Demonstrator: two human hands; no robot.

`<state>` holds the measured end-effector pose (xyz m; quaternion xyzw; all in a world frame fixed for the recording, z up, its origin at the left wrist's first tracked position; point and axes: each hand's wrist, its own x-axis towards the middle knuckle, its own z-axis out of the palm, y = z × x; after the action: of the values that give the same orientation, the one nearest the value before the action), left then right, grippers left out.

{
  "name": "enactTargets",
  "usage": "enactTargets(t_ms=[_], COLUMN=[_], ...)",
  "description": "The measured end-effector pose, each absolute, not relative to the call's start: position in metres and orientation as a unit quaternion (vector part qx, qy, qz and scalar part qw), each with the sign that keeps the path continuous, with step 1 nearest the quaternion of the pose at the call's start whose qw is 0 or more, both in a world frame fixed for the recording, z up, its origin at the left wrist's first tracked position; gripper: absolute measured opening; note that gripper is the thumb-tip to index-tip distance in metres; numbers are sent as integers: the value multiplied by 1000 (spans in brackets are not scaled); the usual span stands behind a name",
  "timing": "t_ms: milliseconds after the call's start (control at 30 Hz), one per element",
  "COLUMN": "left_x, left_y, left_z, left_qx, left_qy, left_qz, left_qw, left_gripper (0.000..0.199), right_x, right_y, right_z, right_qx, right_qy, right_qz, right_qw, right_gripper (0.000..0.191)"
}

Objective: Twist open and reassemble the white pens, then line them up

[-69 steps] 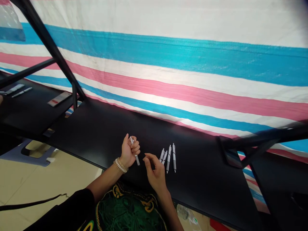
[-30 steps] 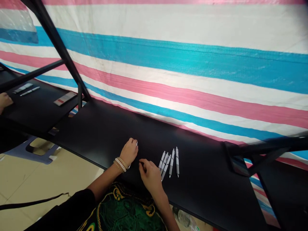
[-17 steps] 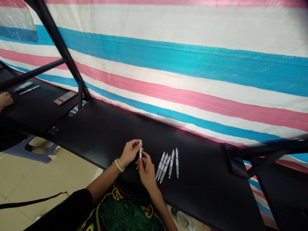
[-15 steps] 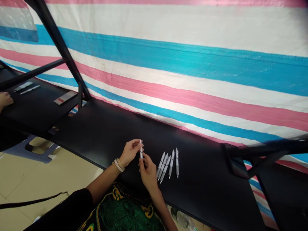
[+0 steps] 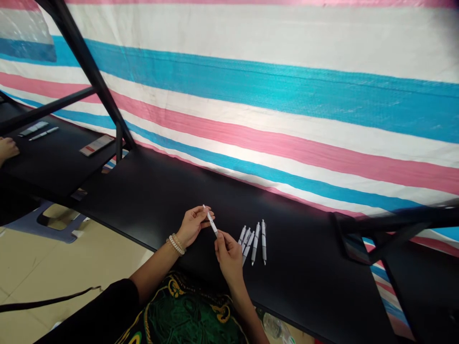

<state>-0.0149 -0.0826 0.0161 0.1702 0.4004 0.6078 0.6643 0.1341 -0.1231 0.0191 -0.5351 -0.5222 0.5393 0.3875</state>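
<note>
A white pen with a grey grip point(image 5: 212, 223) is tilted between my two hands above the black table point(image 5: 161, 191). My right hand point(image 5: 228, 253) pinches its lower, grey end. The upper part of the pen rests by the thumb and fingers of my left hand point(image 5: 193, 224), which has beaded bracelets at the wrist; the fingers look partly spread, and whether they grip the pen is unclear. Just right of my right hand lie several white and grey pens point(image 5: 256, 242) side by side, the leftmost ones partly hidden behind that hand.
Striped sheeting point(image 5: 251, 119) hangs behind the table. Black metal frames point(image 5: 86, 62) stand at left and right. On the left table are another person's hand point(image 5: 7, 149), pens point(image 5: 43, 134) and a flat box point(image 5: 96, 145). A plastic bottle point(image 5: 273, 327) is below the table edge.
My right hand has moved slightly right, now covering part of the leftmost pens. The held pen has gone from nearly upright to slanting, its top toward the left. My left fingers have loosened around it.
</note>
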Motion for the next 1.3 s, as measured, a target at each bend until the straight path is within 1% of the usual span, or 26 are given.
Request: enactTargets(t_ms=[367,533,900,1033,1133,1300], left_x=[-17,-17,-12,-12,-12,-14], left_y=[-83,-83,-85,-85,-85,-85], left_z=[13,13,4,1,-1,-3], left_qx=[190,208,193,188,188,192], left_qy=[387,395,402,401,398,385], left_qz=[601,601,619,621,618,612], left_qw=[673,663,647,647,651,664], left_gripper=[41,40,38,39,39,40], right_x=[137,137,136,135,135,137], right_y=[-124,-125,-126,-126,-126,-129], right_z=[18,21,23,22,22,20], right_qx=[-528,-542,-568,-566,-565,-576], right_qy=[-526,-526,-614,-640,-648,-634], right_qz=[536,531,410,378,365,379], right_qw=[397,384,365,357,357,351], right_gripper=[48,48,45,41,39,41])
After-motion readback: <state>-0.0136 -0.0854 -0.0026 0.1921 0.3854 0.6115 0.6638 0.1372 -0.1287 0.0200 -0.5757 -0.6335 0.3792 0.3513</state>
